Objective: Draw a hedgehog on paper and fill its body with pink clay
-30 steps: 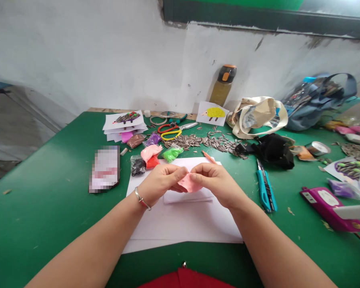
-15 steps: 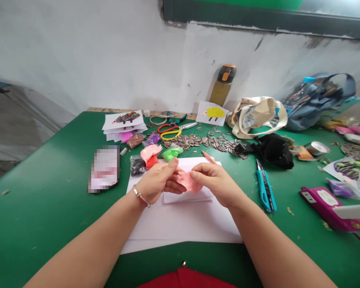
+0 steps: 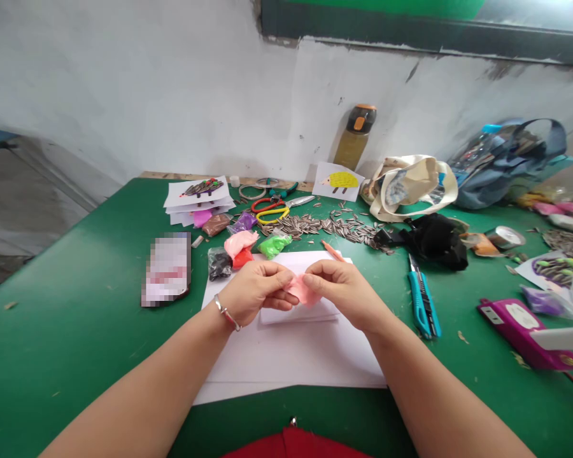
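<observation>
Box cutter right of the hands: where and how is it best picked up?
Probably grip the box cutter by its blue handle, right hand, once free, coming from the near side: it lies flat, handle toward the person, metal tip pointing away.

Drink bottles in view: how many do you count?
2: an orange-topped bottle by the wall, a blue-capped bottle at the blue bag; the bag may hide more.

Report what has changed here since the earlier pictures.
The bare left hand, thumb raised in the previous picture, has brought it down and pinches the flattened pink soft clay again, as at first. The bare right hand kept its hold; the turquoise plastic utility knife stayed put.
</observation>
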`<action>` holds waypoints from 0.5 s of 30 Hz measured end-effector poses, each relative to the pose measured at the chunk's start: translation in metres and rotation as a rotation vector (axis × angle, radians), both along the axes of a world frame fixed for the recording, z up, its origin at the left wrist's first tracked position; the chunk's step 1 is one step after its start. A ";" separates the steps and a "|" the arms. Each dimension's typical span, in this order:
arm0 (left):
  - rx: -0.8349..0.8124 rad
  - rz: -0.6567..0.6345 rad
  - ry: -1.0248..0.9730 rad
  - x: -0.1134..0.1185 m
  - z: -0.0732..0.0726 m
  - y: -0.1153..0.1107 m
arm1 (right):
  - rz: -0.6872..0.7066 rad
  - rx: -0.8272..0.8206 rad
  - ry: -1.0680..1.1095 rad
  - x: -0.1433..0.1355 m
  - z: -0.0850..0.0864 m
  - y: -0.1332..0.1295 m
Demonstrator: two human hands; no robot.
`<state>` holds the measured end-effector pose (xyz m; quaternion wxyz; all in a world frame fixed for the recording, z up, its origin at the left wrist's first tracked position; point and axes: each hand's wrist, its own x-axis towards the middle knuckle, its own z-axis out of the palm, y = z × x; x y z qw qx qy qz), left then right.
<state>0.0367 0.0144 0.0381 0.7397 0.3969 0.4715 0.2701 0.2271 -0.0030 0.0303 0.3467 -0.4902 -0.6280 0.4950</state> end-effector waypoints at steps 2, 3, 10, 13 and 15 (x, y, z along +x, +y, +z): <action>-0.015 0.032 -0.022 0.000 0.000 0.000 | -0.008 0.018 -0.008 0.000 -0.001 0.000; -0.020 0.049 -0.034 0.000 0.000 0.001 | -0.011 0.031 -0.013 0.001 -0.001 0.001; 0.108 0.021 0.005 -0.001 0.002 0.000 | -0.045 0.125 -0.087 0.002 -0.005 0.002; 0.154 0.011 0.054 0.000 0.001 -0.002 | -0.051 0.127 -0.096 0.001 -0.005 0.001; 0.174 0.024 0.076 0.001 0.000 -0.002 | -0.050 0.115 -0.093 0.000 -0.004 0.001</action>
